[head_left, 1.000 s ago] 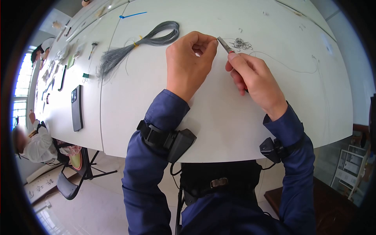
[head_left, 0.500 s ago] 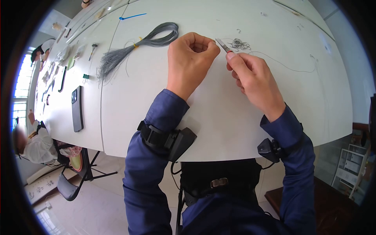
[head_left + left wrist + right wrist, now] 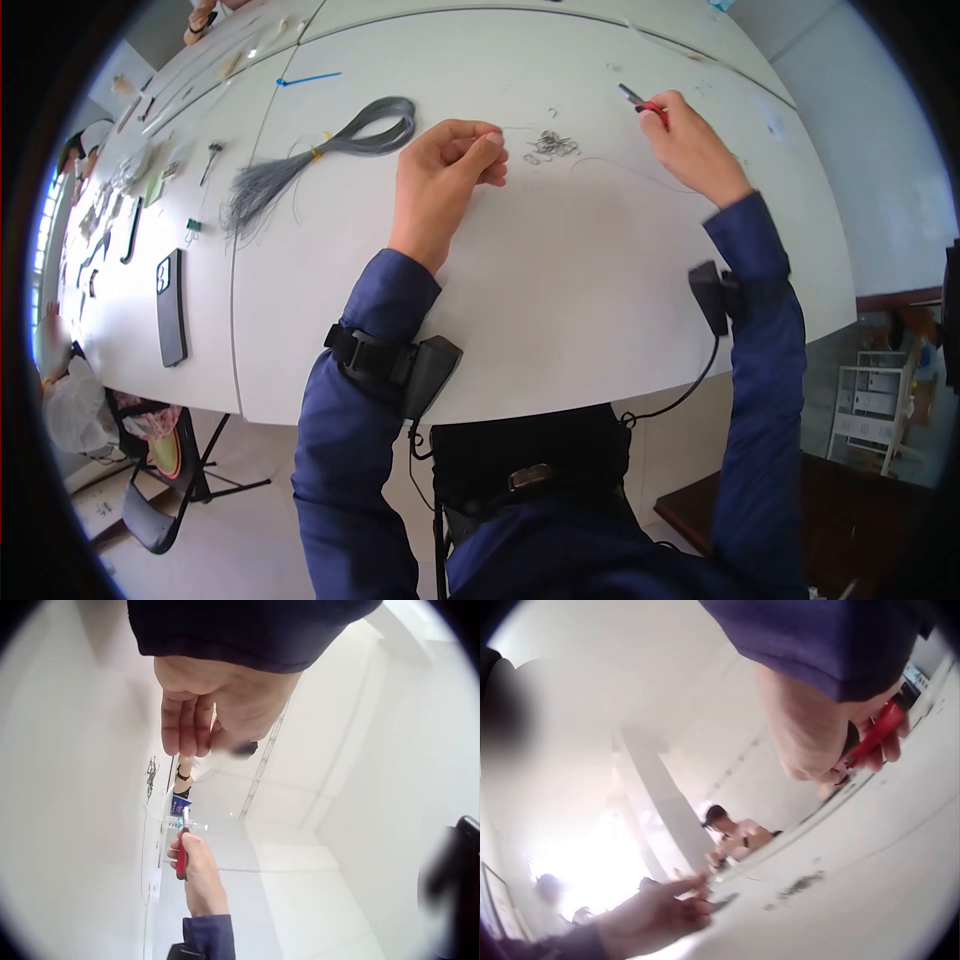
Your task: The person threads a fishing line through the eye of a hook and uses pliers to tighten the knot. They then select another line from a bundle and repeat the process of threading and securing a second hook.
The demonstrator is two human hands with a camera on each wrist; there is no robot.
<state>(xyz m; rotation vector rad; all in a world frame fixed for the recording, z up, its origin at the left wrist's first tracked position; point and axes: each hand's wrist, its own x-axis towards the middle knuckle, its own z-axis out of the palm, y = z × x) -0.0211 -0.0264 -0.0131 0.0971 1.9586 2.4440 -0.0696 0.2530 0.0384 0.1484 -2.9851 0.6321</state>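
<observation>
My left hand (image 3: 445, 185) is above the table (image 3: 560, 300), thumb and forefinger pinched together on what looks like a thin wire; a faint strand runs right from the fingertips. Farther right, my right hand (image 3: 695, 150) grips a red-handled tool (image 3: 655, 110) with a short grey tip, held away from the left hand. Between the hands lies a small pile of short dark wire pieces (image 3: 553, 147). In the right wrist view the red handle (image 3: 881, 735) lies across the palm, its tip hidden.
A grey wire bundle (image 3: 375, 128) with a yellow tie lies left of the left hand. Around it are a blue strip (image 3: 310, 78), a phone (image 3: 171, 308) and a green clip (image 3: 193, 229). A long thin strand (image 3: 630, 170) curves along the table at right. Other people sit beyond.
My right hand has moved off to the right with the tool, away from the left fingertips. The left hand keeps its pinch. The head view has shifted slightly.
</observation>
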